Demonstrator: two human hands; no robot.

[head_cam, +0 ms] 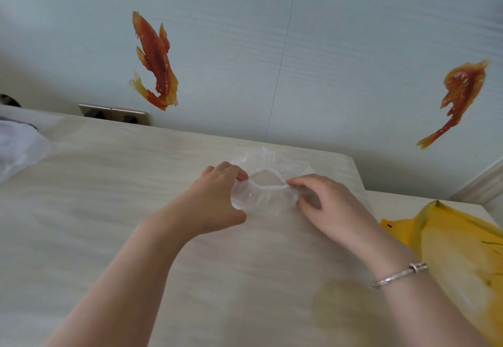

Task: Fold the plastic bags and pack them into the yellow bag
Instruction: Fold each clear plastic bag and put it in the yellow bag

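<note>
On the pale wood-grain tabletop (109,210), toward its far edge, a clear plastic bag (268,183) with a gathered elastic rim is lying crumpled, its opening facing up. The left hand (217,199) is pinching the rim's left side, its grip closed between thumb and fingertips. The right hand (329,205) is pinching the rim's right side the same way, a silver bracelet (398,274) sitting on its wrist. To the right of the clear bag, well apart from it, the yellow bag (449,251) is lying flattened over the tabletop's corner; small dark marks are showing on it, too small to read. Far to the left of the clear bag, a heap of translucent white plastic (19,150) is resting at the tabletop's edge. Behind the clear bag, a pale blue-grey wall (326,47) is rising, carrying two orange fish stickers (155,61), and a metallic socket plate (114,114) is sitting just above the tabletop line.
</note>
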